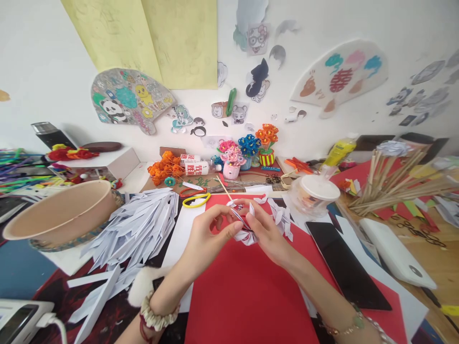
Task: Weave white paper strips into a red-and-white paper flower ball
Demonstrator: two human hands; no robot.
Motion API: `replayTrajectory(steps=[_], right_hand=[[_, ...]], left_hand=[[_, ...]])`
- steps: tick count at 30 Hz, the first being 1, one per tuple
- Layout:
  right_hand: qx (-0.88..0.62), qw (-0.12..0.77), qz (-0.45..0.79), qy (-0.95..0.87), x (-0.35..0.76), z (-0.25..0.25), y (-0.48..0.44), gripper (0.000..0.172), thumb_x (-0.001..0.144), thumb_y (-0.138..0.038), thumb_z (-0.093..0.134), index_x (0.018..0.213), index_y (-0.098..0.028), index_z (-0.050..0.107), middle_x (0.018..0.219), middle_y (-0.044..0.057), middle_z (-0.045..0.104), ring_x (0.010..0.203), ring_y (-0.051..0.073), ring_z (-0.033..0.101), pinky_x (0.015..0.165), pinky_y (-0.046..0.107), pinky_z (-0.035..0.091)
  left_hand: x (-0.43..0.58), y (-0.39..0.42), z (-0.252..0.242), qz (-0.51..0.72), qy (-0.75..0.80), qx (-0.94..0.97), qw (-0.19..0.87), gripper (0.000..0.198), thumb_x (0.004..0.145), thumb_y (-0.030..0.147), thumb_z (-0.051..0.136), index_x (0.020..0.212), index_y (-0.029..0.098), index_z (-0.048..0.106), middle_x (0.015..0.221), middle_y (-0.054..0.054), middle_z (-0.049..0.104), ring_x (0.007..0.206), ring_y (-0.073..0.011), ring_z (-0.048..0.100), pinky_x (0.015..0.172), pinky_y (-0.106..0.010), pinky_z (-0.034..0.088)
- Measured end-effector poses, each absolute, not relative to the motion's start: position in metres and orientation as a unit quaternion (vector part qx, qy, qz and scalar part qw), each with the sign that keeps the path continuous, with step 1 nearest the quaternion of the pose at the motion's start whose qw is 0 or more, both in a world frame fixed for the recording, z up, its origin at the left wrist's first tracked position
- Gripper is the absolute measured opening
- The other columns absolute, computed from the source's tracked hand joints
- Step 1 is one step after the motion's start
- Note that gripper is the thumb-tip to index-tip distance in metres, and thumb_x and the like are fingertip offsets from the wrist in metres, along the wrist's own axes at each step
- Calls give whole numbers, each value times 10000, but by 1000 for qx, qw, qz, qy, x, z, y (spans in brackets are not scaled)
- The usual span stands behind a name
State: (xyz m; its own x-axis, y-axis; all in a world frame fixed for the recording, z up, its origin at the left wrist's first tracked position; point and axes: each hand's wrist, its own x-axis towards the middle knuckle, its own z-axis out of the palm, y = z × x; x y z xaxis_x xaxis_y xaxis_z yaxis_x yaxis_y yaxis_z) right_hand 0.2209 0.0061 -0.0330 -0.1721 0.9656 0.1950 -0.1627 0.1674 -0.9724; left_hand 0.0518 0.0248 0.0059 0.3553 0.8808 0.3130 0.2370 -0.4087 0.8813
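Both hands meet over a red paper sheet [247, 291] at the table's middle. My left hand [210, 234] pinches a small folded white-and-red paper piece [245, 229] between thumb and fingers. From the other side my right hand [267, 231] grips the same piece, fingers curled round it. More folded white paper pieces [281, 217] lie just right of the hands. A scrunchie sits on my left wrist and a bracelet on my right.
A heap of white paper strips [138, 224] lies left, beside a tan bowl [59, 212]. Yellow scissors [195, 199], glue bottles [195, 167] and paper flower pots [247, 153] stand behind. A lidded clear tub [313, 193], wooden sticks [390, 184], a black tablet [344, 265] and a white device [396, 258] sit right.
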Motion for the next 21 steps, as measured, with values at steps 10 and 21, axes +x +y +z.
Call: replayTrajectory(steps=[10,21], right_hand=[[-386,482,488,-617,229,-36,16,476,814,-548,741,1139,-218,631,1129,89,674,1071,265,639,906,409,522],[-372,520,351,-684,233,-45,27,387,730,-491,833,988,-235,698,1082,87,699,1089,281,654,959,447,520]], left_hand=[[51,27,0,412,363,783,290,28,885,217,662,878,201,684,793,0,683,709,-145,530,674,-264,404],[42,37,-16,384,248,886,72,177,1009,222,503,1026,201,677,921,-51,748,769,-175,580,730,-315,403]])
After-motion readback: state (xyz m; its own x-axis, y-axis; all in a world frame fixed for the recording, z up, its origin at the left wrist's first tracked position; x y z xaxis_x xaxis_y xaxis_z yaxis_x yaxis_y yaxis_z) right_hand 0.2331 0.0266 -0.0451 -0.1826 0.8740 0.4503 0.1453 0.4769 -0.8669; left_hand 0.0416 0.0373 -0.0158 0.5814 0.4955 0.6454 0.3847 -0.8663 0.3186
